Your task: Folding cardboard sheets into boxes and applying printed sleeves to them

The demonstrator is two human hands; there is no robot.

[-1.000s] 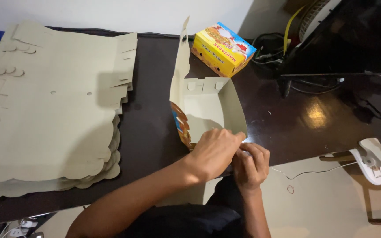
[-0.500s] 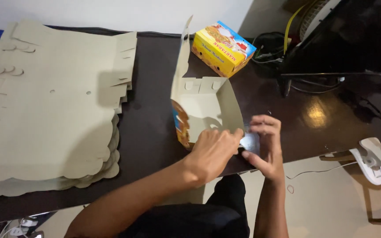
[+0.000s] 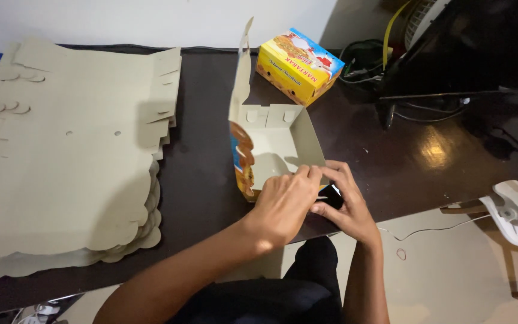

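A half-folded box [image 3: 271,150] stood open on the dark table [image 3: 205,180], its lid flap raised upright at its left side and its printed outer wall facing left. Both hands met at the box's near edge. The left hand [image 3: 286,201] lay palm down over that edge, fingers curled onto the cardboard wall and pressing it. The right hand [image 3: 346,207] sat just right of the left, touching it, fingers bent narrowly around the box's near right corner; a small dark thing showed between the two hands, too hidden to tell what it was. Left of the box, well apart, lay a stack of flat blanks [image 3: 67,162]. Behind the box, near its far right corner, rested a finished yellow box [image 3: 298,65]. Further right of that lay black cables [image 3: 370,60].
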